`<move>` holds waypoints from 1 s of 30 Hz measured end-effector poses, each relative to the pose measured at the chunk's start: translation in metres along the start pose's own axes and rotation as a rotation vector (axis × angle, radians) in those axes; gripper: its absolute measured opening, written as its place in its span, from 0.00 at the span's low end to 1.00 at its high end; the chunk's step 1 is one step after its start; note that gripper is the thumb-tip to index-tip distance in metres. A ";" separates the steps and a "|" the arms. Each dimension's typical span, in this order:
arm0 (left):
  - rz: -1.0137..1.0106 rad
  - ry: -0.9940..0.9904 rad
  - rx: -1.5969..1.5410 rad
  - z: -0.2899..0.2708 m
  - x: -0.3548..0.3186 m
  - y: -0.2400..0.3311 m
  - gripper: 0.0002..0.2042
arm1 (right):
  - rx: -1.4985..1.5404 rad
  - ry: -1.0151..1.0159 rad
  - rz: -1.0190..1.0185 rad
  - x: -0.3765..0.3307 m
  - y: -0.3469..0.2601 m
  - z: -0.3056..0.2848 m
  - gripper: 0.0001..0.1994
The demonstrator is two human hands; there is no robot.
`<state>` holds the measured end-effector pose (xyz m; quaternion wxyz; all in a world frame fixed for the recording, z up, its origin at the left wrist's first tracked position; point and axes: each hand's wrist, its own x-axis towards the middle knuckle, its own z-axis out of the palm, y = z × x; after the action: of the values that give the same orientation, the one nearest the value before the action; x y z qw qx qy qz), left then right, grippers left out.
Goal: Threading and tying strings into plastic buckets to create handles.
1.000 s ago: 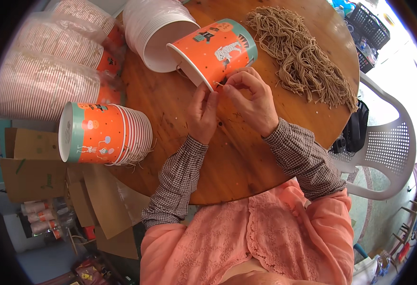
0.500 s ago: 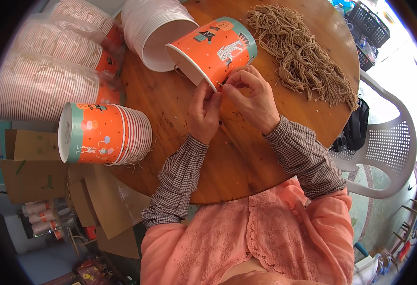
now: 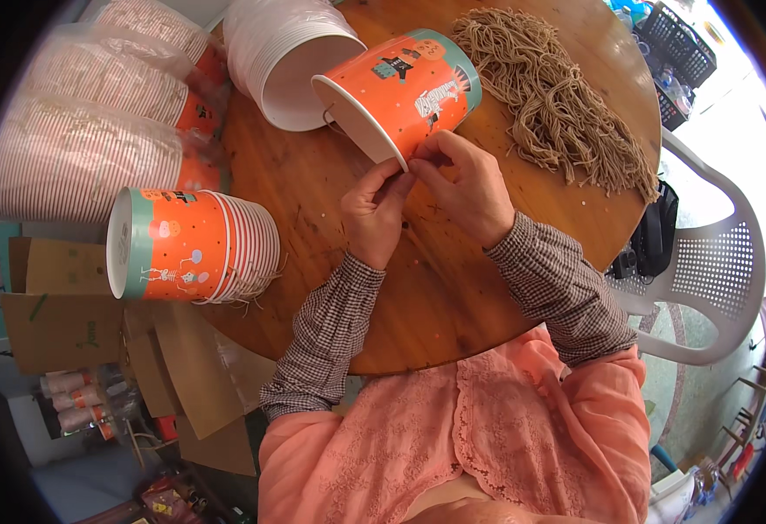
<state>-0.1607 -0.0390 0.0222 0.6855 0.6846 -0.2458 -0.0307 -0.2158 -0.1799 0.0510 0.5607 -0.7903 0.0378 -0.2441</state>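
An orange paper bucket (image 3: 400, 92) with a green band at its base and cartoon figures lies tilted on its side, its open mouth toward the lower left. A thin cord (image 3: 329, 115) loops through the wall near the rim's far side. My left hand (image 3: 372, 218) pinches the near edge of the rim between thumb and fingers. Close against it, my right hand (image 3: 466, 183) is closed, thumb and forefinger pinched at the outside of the same rim. What lies between those right fingertips is hidden now; a cord end showed there earlier.
A nested stack of orange buckets (image 3: 182, 244) with cord ends lies at the left table edge. Behind are white-rimmed buckets (image 3: 300, 74) in plastic and several wrapped stacks (image 3: 86, 157). A tan cord bundle (image 3: 558, 105) lies right, near a plastic chair (image 3: 715, 262). Cardboard boxes (image 3: 64, 332) stand lower left.
The bucket has shifted slightly right and rolled a little. My right fingers have closed in on the rim, and the cord end seen at their tips is now covered.
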 end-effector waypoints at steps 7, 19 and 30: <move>-0.120 0.056 -0.136 -0.003 0.001 0.001 0.05 | 0.117 -0.059 0.060 0.000 0.002 -0.002 0.09; 0.020 -0.002 0.051 0.000 -0.002 -0.009 0.07 | 0.188 -0.151 -0.286 -0.008 -0.016 0.003 0.08; -0.050 -0.064 -0.172 0.000 -0.002 0.011 0.04 | -0.592 -0.152 -0.629 -0.010 -0.014 -0.007 0.21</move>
<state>-0.1659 -0.0373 0.0324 0.7326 0.6279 -0.2467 -0.0906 -0.2307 -0.1777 0.0617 0.2097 -0.9057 -0.1775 -0.3229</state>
